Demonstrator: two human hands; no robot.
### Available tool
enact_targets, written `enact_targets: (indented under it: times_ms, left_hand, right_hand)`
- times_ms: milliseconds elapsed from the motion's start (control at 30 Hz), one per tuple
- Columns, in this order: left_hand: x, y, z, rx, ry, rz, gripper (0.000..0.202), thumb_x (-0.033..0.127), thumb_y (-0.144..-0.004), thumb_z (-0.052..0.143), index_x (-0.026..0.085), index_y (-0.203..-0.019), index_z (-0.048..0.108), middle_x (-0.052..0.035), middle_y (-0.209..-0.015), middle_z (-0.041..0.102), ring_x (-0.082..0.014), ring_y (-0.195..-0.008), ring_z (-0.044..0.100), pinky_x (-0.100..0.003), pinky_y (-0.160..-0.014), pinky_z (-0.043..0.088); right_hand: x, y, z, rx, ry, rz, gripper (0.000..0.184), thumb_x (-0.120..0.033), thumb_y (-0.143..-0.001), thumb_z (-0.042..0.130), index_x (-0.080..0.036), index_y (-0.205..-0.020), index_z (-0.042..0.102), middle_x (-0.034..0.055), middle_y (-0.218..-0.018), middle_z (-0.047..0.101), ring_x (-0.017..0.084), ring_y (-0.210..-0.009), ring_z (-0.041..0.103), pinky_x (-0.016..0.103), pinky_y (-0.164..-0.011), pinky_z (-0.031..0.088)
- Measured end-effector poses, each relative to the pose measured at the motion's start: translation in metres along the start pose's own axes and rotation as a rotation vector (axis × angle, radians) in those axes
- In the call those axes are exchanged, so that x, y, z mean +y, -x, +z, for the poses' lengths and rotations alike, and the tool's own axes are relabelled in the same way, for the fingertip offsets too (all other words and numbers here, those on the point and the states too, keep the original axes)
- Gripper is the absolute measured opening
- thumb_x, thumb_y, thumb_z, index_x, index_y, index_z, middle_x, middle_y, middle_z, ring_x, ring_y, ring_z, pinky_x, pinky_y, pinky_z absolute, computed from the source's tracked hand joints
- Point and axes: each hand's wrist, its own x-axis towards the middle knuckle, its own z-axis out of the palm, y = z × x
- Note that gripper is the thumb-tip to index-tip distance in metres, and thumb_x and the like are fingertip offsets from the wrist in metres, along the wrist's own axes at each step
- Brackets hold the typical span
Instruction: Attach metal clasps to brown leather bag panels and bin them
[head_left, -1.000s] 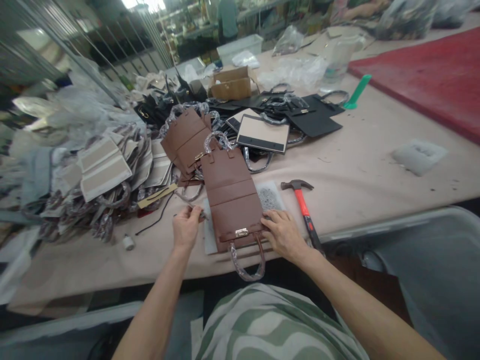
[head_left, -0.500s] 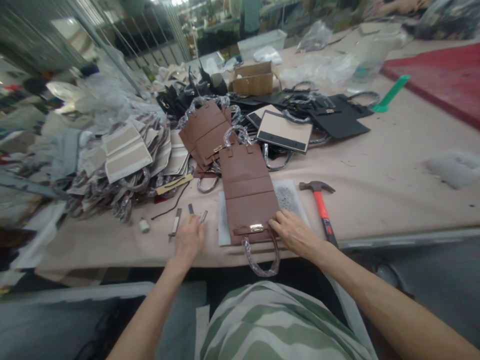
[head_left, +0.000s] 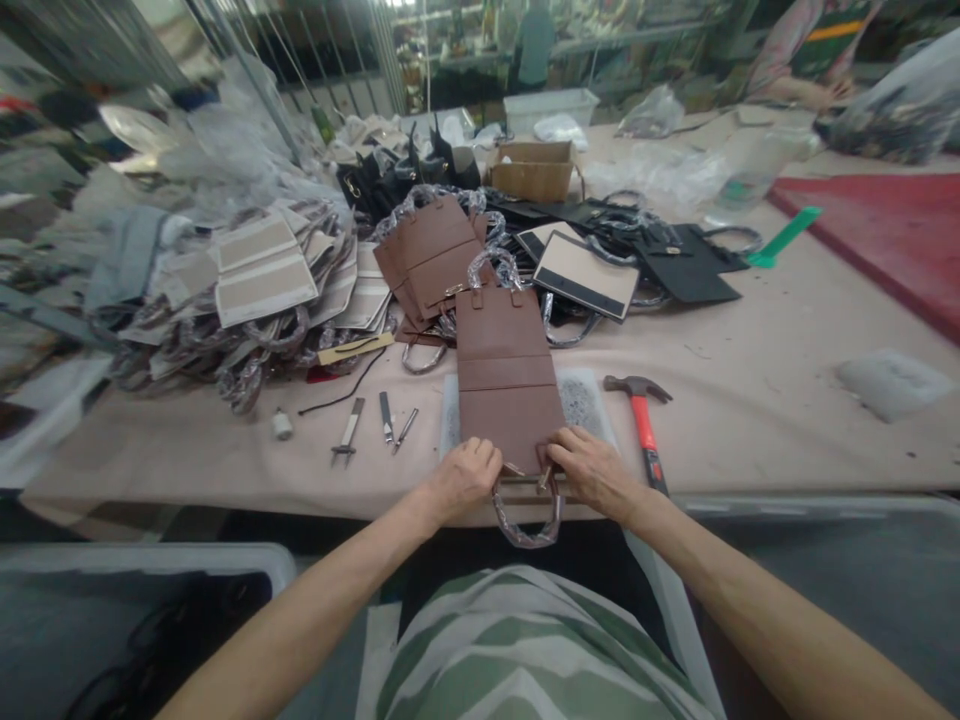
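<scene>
A brown leather bag piece (head_left: 506, 365) lies flat on a pale speckled slab (head_left: 585, 405), its plastic-wrapped handle (head_left: 529, 535) hanging toward me over the table edge. My left hand (head_left: 469, 475) is closed on the near left corner of the bag piece. Across from it, my right hand (head_left: 592, 465) pinches the near right corner. Between them shows a bit of gold metal at the strap, partly covered by my fingers. A claw hammer (head_left: 643, 425) with a red handle lies to the right. Dividers (head_left: 347, 435), a flat blade-like tool (head_left: 385, 415) and a slim metal tool (head_left: 406, 430) lie to the left.
Heaped beige bag pieces (head_left: 262, 265) fill the left side. Brown pieces (head_left: 435, 250), black pieces (head_left: 682, 265) and a cardboard box (head_left: 534, 170) sit behind. A green plastic piece (head_left: 787, 237) and a red board (head_left: 885, 230) are on the right. A person (head_left: 814, 50) is at the far right.
My left hand has moved right, from the small tools to the bag piece's near left corner. My right hand stays at the right corner. The camera view has shifted slightly.
</scene>
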Motion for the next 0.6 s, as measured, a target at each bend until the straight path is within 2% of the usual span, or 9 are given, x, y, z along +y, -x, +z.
enact_targets:
  times_ms: [100,200,300,433,500,600]
  left_hand:
    - [-0.021,0.016,0.007,0.149,0.199,0.137,0.033,0.013,-0.103,0.033,0.016,-0.101,0.065,-0.012,-0.1,0.065,-0.0224,-0.097,0.061,-0.039,-0.091,0.056]
    - [-0.033,0.027,0.017,0.253,0.342,0.172,0.038,0.012,-0.103,0.03,0.018,-0.106,0.068,-0.0114,-0.106,0.068,-0.0205,-0.102,0.064,-0.04,-0.097,0.056]
    - [-0.028,0.031,0.024,0.293,0.341,0.158,0.036,0.012,-0.102,0.034,0.017,-0.114,0.067,-0.0133,-0.112,0.069,-0.0225,-0.11,0.064,-0.042,-0.1,0.055]
    - [-0.016,0.035,0.028,0.34,0.304,0.068,0.034,0.01,-0.099,0.04,0.016,-0.121,0.065,-0.0166,-0.121,0.067,-0.0266,-0.124,0.059,-0.049,-0.108,0.053]
    - [-0.015,0.038,0.026,0.324,0.29,0.078,0.036,0.01,-0.095,0.044,0.017,-0.124,0.064,-0.0169,-0.126,0.065,-0.0284,-0.129,0.057,-0.05,-0.11,0.052]
    - [-0.021,0.041,0.018,0.289,0.29,0.165,0.039,0.014,-0.092,0.05,0.016,-0.129,0.062,-0.0184,-0.132,0.063,-0.0308,-0.134,0.054,-0.051,-0.112,0.049]
  right_hand:
    - [0.008,0.005,0.001,0.003,-0.042,-0.071,0.005,-0.014,-0.09,0.061,-0.018,-0.09,0.063,0.0085,-0.104,0.062,0.021,-0.09,0.048,0.031,-0.079,0.041]
    - [0.011,0.008,0.004,0.036,-0.06,-0.131,0.009,-0.01,-0.089,0.06,-0.018,-0.089,0.064,0.0089,-0.109,0.064,0.021,-0.091,0.048,0.032,-0.081,0.042]
    - [0.006,0.012,0.009,0.127,-0.078,-0.123,0.012,-0.012,-0.092,0.055,-0.017,-0.092,0.066,0.011,-0.113,0.065,0.022,-0.091,0.048,0.034,-0.082,0.045]
    - [-0.006,0.013,0.011,0.296,-0.227,0.02,0.027,-0.01,-0.094,0.044,-0.016,-0.108,0.066,0.0122,-0.115,0.066,0.024,-0.098,0.053,0.038,-0.087,0.048]
    - [-0.009,0.011,0.009,0.316,-0.314,0.053,0.025,-0.014,-0.097,0.042,-0.018,-0.104,0.065,0.0112,-0.111,0.067,0.023,-0.098,0.055,0.04,-0.089,0.048]
    - [-0.009,0.006,0.008,0.313,-0.356,0.056,0.016,-0.025,-0.097,0.05,-0.019,-0.091,0.063,0.011,-0.106,0.066,0.024,-0.095,0.056,0.042,-0.086,0.047]
